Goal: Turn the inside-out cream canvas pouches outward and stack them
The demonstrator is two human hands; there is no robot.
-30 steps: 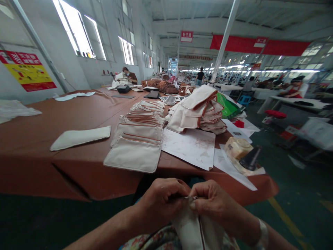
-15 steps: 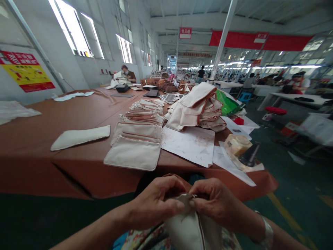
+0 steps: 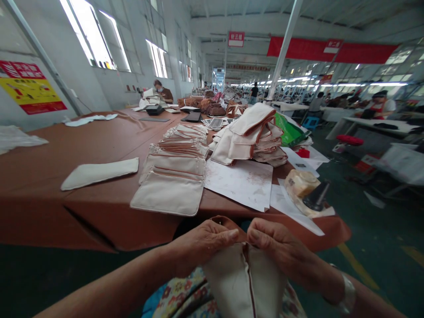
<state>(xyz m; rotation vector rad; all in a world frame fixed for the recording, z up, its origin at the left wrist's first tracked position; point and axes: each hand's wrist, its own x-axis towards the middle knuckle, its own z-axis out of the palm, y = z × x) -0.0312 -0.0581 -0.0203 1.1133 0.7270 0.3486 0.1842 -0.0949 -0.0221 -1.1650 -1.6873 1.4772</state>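
Note:
A cream fabric pouch (image 3: pixel 228 276) with a brown-edged slit down its middle hangs over my lap. My left hand (image 3: pixel 212 238) pinches its top edge on the left, thumb laid along the near side. At the top right, my right hand (image 3: pixel 270 240) grips the same edge with fingers curled in. Between the hands the slit's upper end gapes a little and shows brown inside. On the table just beyond lies a row of overlapping cream pouches (image 3: pixel 168 193) with brown trim. A single cream piece (image 3: pixel 101 173) rests apart to their left.
A tall pile of cream pieces with brown edges (image 3: pixel 247 143) stands on the brown-covered table (image 3: pixel 36 176). White paper (image 3: pixel 240 185) lies in front. A yellowish block (image 3: pixel 302 183) and a black cone (image 3: pixel 317 196) sit by the right corner. A person (image 3: pixel 163 91) sits at the far end.
Both hands have spread slightly apart along the pouch's top edge. The pouch is now held flatter and its slit faces me more fully.

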